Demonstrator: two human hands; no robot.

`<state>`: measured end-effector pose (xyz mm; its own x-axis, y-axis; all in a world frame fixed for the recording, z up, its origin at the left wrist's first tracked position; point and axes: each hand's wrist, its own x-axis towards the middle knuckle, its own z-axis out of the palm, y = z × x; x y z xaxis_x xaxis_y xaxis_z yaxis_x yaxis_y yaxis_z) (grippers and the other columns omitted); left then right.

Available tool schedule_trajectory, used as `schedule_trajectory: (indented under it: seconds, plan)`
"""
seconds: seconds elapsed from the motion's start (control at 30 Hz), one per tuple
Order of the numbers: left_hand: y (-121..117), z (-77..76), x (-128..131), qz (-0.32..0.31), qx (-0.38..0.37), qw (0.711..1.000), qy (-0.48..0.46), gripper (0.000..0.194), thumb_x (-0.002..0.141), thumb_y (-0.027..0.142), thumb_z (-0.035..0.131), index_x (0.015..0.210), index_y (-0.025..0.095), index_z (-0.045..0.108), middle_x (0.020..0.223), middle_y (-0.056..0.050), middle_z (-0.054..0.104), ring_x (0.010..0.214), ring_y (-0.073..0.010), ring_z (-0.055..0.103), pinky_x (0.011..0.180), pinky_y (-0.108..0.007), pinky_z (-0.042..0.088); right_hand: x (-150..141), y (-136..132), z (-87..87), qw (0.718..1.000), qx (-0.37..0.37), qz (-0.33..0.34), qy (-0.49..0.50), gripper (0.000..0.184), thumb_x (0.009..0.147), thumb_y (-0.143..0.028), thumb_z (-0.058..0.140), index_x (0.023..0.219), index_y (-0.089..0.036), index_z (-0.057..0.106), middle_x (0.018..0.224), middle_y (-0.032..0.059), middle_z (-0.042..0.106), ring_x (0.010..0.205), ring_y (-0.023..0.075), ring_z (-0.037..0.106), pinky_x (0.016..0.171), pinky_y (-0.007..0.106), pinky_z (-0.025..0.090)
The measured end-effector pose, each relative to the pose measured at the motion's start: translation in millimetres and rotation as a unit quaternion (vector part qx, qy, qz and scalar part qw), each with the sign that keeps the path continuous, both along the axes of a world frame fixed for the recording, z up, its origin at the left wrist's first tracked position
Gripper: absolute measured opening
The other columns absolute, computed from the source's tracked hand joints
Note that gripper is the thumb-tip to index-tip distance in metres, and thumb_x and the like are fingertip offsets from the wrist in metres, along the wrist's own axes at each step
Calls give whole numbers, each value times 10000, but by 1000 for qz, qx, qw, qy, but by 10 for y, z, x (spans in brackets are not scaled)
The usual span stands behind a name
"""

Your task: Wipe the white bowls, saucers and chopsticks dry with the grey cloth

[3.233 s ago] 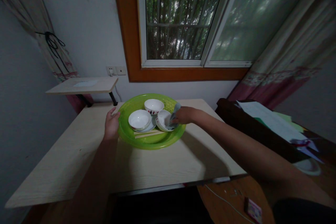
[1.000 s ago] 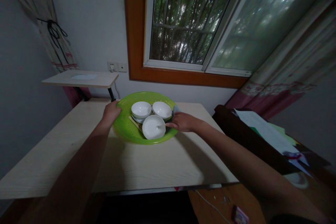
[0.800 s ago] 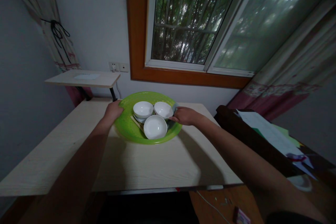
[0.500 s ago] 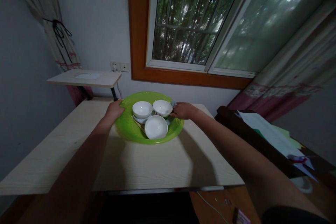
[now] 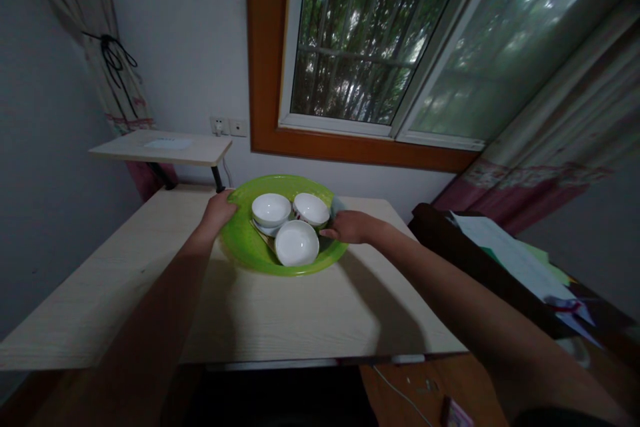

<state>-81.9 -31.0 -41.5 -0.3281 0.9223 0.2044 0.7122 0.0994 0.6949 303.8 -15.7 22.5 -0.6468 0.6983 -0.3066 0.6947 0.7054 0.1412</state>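
Note:
A round green basin [image 5: 243,250] stands on the table, holding three white bowls: one at the back left [image 5: 271,209], one at the back right [image 5: 311,208] and one in front [image 5: 297,244]. Part of a white plate [image 5: 269,229] shows between the bowls, and chopsticks [image 5: 263,237] lie along their left side. My left hand [image 5: 219,211] is closed on the basin's left rim. At the right rim my right hand [image 5: 349,225] is closed round a pale grey-blue cloth [image 5: 337,204], close beside the back right bowl. Its fingertips are partly hidden.
The basin sits on a pale wooden table [image 5: 280,320]. A small raised shelf [image 5: 175,147] with a paper on it stands at the back left. To the right, papers [image 5: 510,257] lie on a dark surface. A window [image 5: 370,47] is behind the table.
My right hand has moved slightly down and toward me with the cloth. The back right bowl now tilts more and has shifted slightly right. My left hand stays on the rim.

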Motion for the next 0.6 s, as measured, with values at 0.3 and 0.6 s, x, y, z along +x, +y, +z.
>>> schedule_trajectory:
  seconds: [0.3,0.6]
  plan:
    - [24,8,-18,-12,-2,1000,1,532,738,88,620,1257,177,702,1226,-100,735,1059,-230,693,896,-267,510,-9,-274,86,987,-139,-22,72,883,941,-799,166,1003,-198,810,904,133,768,803,236,694,794,344,509]
    - [33,-8,-37,-18,-5,1000,-8,545,733,98,644,1269,177,699,1230,-112,733,1051,-241,696,879,-285,516,103,17,214,997,79,-10,-2,715,1040,-598,248,970,-133,786,980,190,760,945,279,717,846,348,498]
